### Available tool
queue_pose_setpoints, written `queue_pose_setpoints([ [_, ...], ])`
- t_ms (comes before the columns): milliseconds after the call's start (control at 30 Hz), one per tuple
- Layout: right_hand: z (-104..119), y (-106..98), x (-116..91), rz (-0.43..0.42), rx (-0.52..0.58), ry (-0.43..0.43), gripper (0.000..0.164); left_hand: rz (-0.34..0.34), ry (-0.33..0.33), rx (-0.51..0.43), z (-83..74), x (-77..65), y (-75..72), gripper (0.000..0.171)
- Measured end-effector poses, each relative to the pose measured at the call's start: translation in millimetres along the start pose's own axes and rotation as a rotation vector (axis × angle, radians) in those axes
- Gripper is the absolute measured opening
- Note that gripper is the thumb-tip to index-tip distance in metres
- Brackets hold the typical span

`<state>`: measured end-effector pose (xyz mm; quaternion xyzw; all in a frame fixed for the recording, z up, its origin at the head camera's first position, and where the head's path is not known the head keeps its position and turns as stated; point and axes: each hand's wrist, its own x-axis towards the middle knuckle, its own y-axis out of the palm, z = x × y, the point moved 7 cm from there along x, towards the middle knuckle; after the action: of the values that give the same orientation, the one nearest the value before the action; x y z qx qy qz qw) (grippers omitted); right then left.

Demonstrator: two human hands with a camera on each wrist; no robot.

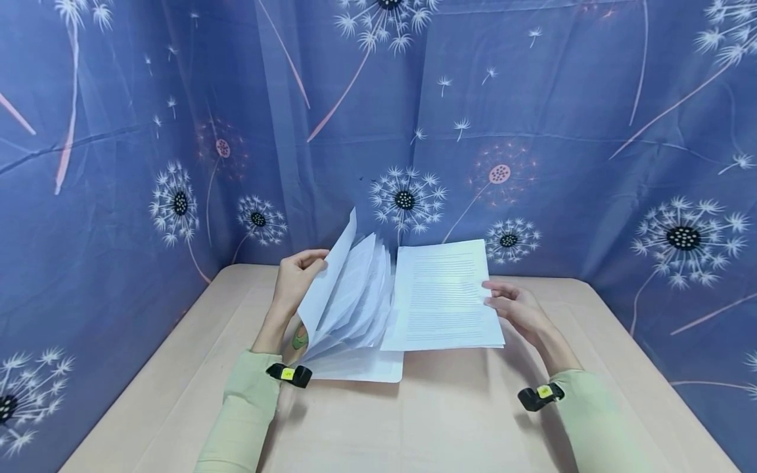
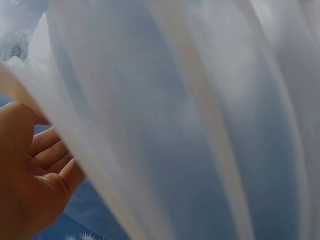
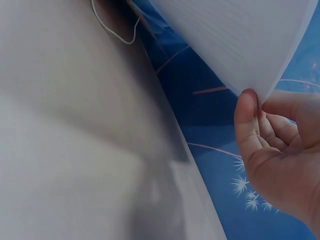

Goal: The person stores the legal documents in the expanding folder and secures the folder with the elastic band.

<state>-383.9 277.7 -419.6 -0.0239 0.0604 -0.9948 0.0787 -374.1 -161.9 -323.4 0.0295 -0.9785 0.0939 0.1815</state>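
An open book (image 1: 355, 295) with thin white pages stands spread above the table. On its left, my left hand (image 1: 294, 279) holds the cover and some leaves at the outer edge, thumb and fingers on either side. Between the two sides several loose pages fan out. A text-covered page (image 1: 446, 289) faces me on the right, where my right hand (image 1: 520, 309) pinches its outer edge between thumb and fingers. In the right wrist view the pinched page corner (image 3: 245, 60) shows clearly. Blurred pages (image 2: 165, 120) fill most of the left wrist view.
The pale table (image 1: 461, 420) runs up to a blue dandelion-print curtain (image 1: 355, 131) that encloses the back and sides. A thin looped cord (image 3: 125, 41) appears by the table edge in the right wrist view. Each wrist wears a black camera band (image 1: 288, 375).
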Motion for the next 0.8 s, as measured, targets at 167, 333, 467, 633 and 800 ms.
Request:
queue_pose_setpoints([
  [167,5,3,0,0.010,0.028,-0.006,0.058,0.000,0.001,-0.007,18.9,8.1,1.4,0.028],
  [333,14,3,0,0.020,0.046,-0.010,0.059,-0.011,0.012,-0.005,23.2,9.2,2.5,0.026],
  [467,20,4,0,0.032,0.078,-0.003,0.061,-0.019,0.025,0.000,22.9,9.1,2.7,0.026],
  [633,21,5,-1,0.041,0.126,0.028,0.062,-0.029,0.029,0.008,22.5,8.8,2.4,0.026],
  [800,21,8,-2,0.054,0.137,0.031,0.060,-0.036,0.021,0.004,22.7,9.5,1.8,0.026],
])
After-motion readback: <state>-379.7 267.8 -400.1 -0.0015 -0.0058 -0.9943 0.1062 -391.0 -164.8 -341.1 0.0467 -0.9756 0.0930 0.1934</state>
